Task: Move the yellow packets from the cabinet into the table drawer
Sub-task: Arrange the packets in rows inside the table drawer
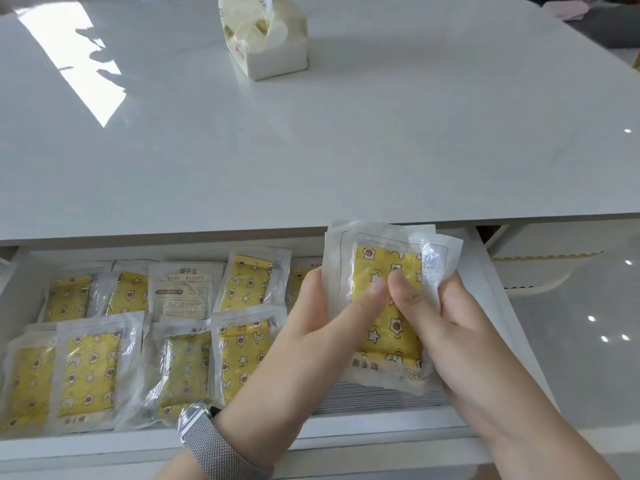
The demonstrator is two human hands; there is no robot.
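The white table drawer [388, 429] stands pulled open below the tabletop. Several yellow packets [90, 362] in clear wrappers lie in two rows across its left and middle. Over the drawer's right part I hold a small stack of yellow packets [391, 327] with both hands. My left hand [311, 327] grips the stack's left edge, thumb pressed on the top packet. My right hand [446, 327] grips the right edge, thumb on the yellow face too. How many packets are in the stack is hidden. The cabinet is out of view.
An opened pale plastic bag [266, 32] stands at the far middle of the white tabletop [311, 140]. A strip of sunlight falls on the table's far left. Glossy floor shows to the right of the drawer. My left wrist wears a metal mesh watch band [214, 441].
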